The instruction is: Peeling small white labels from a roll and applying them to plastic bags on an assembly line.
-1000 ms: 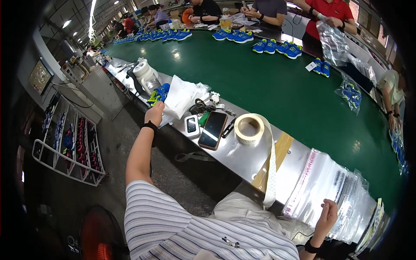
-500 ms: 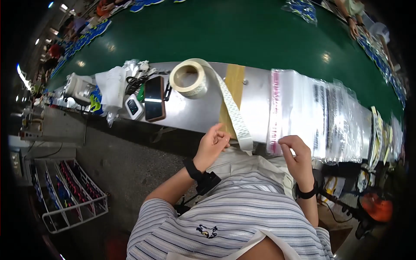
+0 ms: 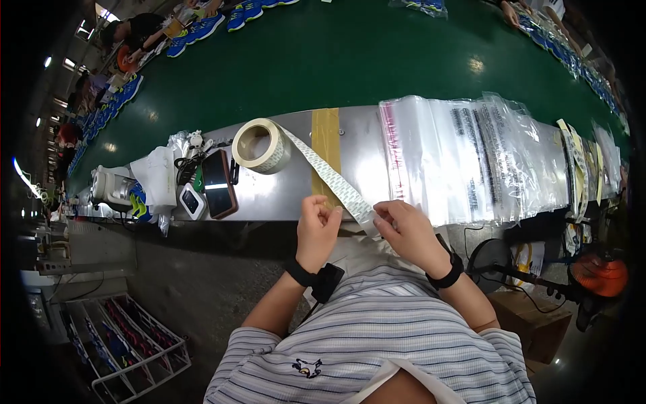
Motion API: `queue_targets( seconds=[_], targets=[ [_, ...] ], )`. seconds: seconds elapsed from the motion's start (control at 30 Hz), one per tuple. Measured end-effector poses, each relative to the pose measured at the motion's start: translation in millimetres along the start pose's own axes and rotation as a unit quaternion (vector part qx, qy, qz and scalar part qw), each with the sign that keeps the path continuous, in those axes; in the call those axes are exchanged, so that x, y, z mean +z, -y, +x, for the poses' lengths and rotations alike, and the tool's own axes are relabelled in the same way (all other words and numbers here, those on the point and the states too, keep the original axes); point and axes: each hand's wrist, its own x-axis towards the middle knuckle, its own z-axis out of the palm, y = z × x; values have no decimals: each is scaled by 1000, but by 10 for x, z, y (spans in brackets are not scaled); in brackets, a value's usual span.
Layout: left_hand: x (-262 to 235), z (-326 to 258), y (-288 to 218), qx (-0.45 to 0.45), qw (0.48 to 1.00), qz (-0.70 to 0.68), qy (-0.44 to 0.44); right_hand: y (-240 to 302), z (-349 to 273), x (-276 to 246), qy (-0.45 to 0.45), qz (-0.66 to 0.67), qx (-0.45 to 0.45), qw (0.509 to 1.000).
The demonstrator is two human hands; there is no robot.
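Note:
A roll of white labels [image 3: 259, 149] stands on the metal table left of centre. Its strip of small printed labels [image 3: 331, 180] runs down to the right, over the table's near edge. My right hand [image 3: 412, 237] is closed, with thumb and forefinger pinching the loose end of that strip. To the left of the strip, my left hand [image 3: 316, 236] is raised with curled fingers and the thumb against the forefinger; anything between them is too small or hidden to make out. Flat clear plastic bags [image 3: 441, 161] lie overlapped on the table, beyond my right hand.
A phone [image 3: 219, 185], a small white device [image 3: 192, 202], cables and a white cup-like appliance [image 3: 111, 187] occupy the table's left. Behind runs a green belt [image 3: 303, 64] carrying blue shoes [image 3: 195, 35]. An orange fan [image 3: 597, 275] is at lower right, a wire rack [image 3: 128, 343] at lower left.
My right hand has moved left from beside the bags to the strip's end and closed on it. My left hand's fingers have curled in. The view has shifted slightly.

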Motion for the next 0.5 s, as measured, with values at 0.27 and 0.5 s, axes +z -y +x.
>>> queue_targets(
  seconds=[0.27,0.5],
  targets=[
    [113,288,-83,-181,944,-149,231,22,65,33,-54,-26,-30,998],
    [-78,103,-266,-151,954,-191,176,25,108,-138,110,323,166,925]
  ],
)
